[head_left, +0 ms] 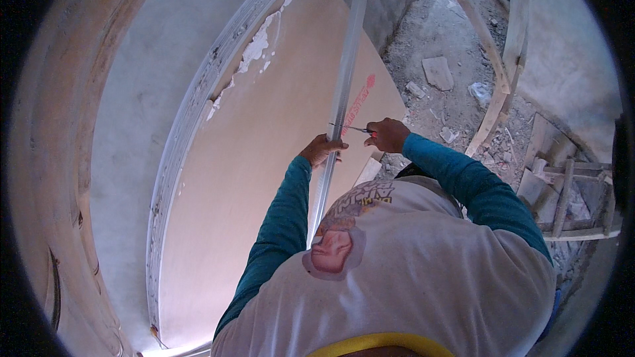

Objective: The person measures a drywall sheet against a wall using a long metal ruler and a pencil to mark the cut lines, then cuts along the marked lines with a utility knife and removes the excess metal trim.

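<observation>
A long, silvery metal channel [349, 46] runs slanting across the middle of the view, in front of the plasterboard. My left hand [320, 150] is closed around it, the thumb lying across its face. Just above that thumb, a slim metal tool with a red handle [360, 130] reaches the channel from the right; its exact kind is too small to tell. My right hand [389, 135] grips the tool's handle, fingers curled in. A dark line on the channel shows where the tool tip meets it.
A stack of plasterboard sheets [264, 132] with a chipped edge leans at the left against a grey wall [152, 92]. Rubble and a broken slab [438, 73] cover the floor at right. Wooden poles [516, 33] and a wooden frame [569, 192] stand there too.
</observation>
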### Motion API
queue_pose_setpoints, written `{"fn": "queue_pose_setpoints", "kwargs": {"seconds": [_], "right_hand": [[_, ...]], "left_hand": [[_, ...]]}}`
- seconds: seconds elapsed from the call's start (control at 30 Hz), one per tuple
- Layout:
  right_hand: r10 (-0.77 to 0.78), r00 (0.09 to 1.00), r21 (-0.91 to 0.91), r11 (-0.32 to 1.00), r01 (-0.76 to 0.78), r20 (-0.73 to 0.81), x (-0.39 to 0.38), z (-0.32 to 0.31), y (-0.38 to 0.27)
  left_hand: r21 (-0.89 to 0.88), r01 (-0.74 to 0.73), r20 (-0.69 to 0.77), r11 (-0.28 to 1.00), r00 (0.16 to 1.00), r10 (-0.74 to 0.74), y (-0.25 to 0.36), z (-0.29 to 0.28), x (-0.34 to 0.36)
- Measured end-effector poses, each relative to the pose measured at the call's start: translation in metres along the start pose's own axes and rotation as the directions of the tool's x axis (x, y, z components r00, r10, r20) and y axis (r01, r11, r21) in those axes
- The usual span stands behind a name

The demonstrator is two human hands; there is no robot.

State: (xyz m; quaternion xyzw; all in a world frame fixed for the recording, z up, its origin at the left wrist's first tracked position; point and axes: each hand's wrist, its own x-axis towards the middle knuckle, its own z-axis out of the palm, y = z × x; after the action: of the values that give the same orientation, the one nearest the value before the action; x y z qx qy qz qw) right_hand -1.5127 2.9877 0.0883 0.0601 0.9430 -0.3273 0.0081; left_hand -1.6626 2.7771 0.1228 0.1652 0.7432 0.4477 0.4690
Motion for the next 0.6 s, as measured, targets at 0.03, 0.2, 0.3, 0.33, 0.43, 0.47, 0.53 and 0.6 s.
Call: {"fn": "queue_pose_setpoints", "kwargs": {"seconds": [0.03,0.2,0.3,0.33,0.43,0.47,0.53,0.6], "right_hand": [[-0.011,1.000,0.004,1.000,0.011,-0.005,-0.001,0.001,0.001],[-0.058,0.983,0.024,0.998,0.055,0.172,-0.003,0.001,0.006],[0.030,0.981,0.042,0.998,-0.039,0.190,-0.009,-0.003,0.005],[-0.001,0.984,0.056,0.998,-0.009,0.179,-0.011,-0.004,0.004],[0.068,0.982,0.060,0.995,-0.080,0.178,-0.014,-0.009,0.000],[0.059,0.986,0.046,0.997,-0.067,0.156,-0.014,-0.010,-0.001],[0.051,0.990,0.032,0.998,-0.056,0.130,-0.013,-0.012,-0.002],[0.072,0.989,-0.003,0.997,-0.072,0.130,-0.012,-0.012,-0.003]], "left_hand": [[0.006,0.009,-0.041,1.000,0.999,-0.009,0.000,0.001,0.000],[0.324,-0.071,-0.114,0.943,0.987,0.113,-0.001,0.003,-0.002],[0.070,-0.116,-0.082,0.991,0.989,0.121,-0.005,0.008,-0.004],[0.062,-0.125,-0.088,0.990,0.988,0.130,-0.006,0.010,-0.005],[0.036,-0.163,-0.079,0.986,0.983,0.165,-0.007,0.020,-0.007],[0.121,-0.179,-0.117,0.977,0.974,0.193,-0.008,0.024,-0.008],[0.208,-0.191,-0.151,0.959,0.963,0.225,-0.008,0.031,-0.008],[0.159,-0.141,-0.165,0.977,0.972,0.167,-0.008,0.036,-0.008]]}}
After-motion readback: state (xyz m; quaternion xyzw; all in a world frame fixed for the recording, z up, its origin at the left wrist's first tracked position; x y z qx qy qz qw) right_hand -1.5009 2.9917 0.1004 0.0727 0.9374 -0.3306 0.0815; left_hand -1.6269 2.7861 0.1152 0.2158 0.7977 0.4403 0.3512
